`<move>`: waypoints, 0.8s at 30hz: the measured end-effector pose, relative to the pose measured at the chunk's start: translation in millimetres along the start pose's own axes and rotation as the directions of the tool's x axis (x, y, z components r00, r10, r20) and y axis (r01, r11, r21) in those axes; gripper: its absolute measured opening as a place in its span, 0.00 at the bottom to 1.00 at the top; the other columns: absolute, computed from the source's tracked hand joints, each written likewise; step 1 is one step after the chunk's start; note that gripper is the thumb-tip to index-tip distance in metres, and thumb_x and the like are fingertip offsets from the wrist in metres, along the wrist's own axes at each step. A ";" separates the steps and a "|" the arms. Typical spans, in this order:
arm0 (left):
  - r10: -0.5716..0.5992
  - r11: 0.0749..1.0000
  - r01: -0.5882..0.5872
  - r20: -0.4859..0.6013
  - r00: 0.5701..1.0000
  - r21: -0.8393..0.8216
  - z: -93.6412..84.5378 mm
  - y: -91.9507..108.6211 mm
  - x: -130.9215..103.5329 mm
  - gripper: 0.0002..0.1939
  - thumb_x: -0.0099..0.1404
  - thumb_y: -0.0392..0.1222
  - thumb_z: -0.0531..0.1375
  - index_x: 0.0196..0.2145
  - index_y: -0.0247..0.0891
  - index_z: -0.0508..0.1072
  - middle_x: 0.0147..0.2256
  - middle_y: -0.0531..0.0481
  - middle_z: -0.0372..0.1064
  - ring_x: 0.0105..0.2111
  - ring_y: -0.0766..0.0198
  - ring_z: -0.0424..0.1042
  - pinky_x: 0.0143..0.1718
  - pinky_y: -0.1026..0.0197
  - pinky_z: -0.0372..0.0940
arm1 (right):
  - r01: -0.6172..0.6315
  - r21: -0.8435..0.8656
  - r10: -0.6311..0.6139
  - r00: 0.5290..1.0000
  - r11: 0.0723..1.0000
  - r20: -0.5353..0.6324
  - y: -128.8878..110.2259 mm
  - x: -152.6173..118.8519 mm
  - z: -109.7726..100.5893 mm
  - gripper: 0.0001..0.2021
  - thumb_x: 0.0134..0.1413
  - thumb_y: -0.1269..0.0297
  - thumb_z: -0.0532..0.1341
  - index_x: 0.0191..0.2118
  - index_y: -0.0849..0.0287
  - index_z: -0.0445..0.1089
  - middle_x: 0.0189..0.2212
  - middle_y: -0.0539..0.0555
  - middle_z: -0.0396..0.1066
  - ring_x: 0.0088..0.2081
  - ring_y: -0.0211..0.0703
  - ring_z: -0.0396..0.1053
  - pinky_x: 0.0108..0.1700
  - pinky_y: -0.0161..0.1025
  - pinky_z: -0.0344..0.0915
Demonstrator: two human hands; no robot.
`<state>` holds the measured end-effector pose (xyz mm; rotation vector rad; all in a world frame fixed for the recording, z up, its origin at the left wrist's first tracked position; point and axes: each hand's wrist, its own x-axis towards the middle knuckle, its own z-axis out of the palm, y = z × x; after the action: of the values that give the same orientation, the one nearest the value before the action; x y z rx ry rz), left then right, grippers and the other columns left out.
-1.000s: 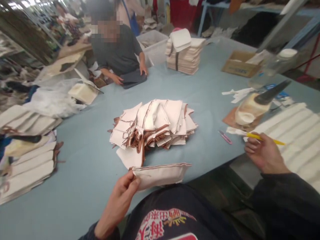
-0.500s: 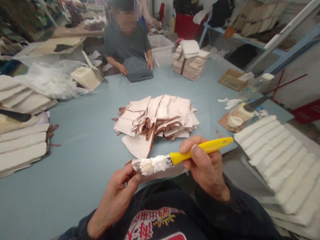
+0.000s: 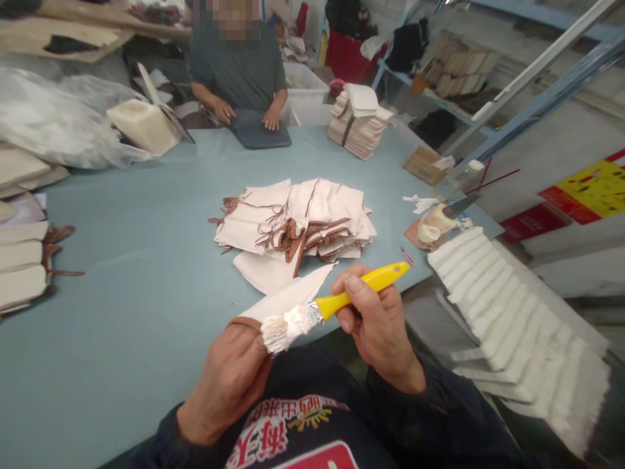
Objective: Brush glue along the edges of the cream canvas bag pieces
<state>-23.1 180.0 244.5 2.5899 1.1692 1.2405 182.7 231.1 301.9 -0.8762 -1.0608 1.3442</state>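
Note:
My right hand (image 3: pixel 374 319) is closed round the yellow handle of a paintbrush (image 3: pixel 364 290). Its bristles are caked with white paste and point left, right beside my left fingers. Between the thumb and fingers of my left hand (image 3: pixel 232 374) is the end of a pale leather piece (image 3: pixel 288 290) with a brown edge. That piece slants up to the right behind the brush; whether the bristles touch it I cannot tell. Just beyond lies a heap of similar pale pieces (image 3: pixel 322 202) with brown edges and thin brown strips.
Pale layered pieces lie at right (image 3: pixel 512 332) and left (image 3: pixel 22 267). A paste-smeared container (image 3: pixel 434 225) stands near the right edge. Across the blue-green table (image 3: pixel 146 215), a person's hands rest on a dark piece (image 3: pixel 261 130), beside a strapped stack (image 3: pixel 359 124).
The pale piece in my left hand has swung up from low over my lap to slant above the table. The brush has tilted slightly. The view has shifted; the co-worker's dark piece now lies flat.

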 end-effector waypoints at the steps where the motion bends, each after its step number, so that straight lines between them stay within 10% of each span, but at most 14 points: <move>1: 0.003 1.000 -0.003 -0.001 1.000 -0.009 -0.5 -0.9 0.2 0.12 0.68 0.22 0.53 0.40 0.37 0.68 0.27 0.48 0.67 0.32 0.58 0.66 0.37 0.58 0.63 | -0.007 -0.012 0.007 1.000 1.000 -0.007 1.5 -1.3 1.7 0.14 0.62 0.55 0.65 0.30 0.58 0.75 0.12 0.42 0.62 0.15 0.28 0.55 0.20 0.27 0.54; 24: -0.019 0.997 0.017 0.026 0.999 0.080 10.6 -8.6 21.3 0.13 0.64 0.21 0.52 0.36 0.38 0.67 0.27 0.47 0.68 0.29 0.57 0.63 0.33 0.57 0.61 | -0.103 -0.040 0.103 0.995 0.994 0.008 8.9 14.0 -16.9 0.16 0.61 0.52 0.64 0.28 0.59 0.72 0.12 0.42 0.59 0.15 0.29 0.52 0.19 0.29 0.51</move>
<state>-12.7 202.7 248.3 2.6373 1.2601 1.1748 195.0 247.1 289.5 -0.9653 -1.0652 1.4188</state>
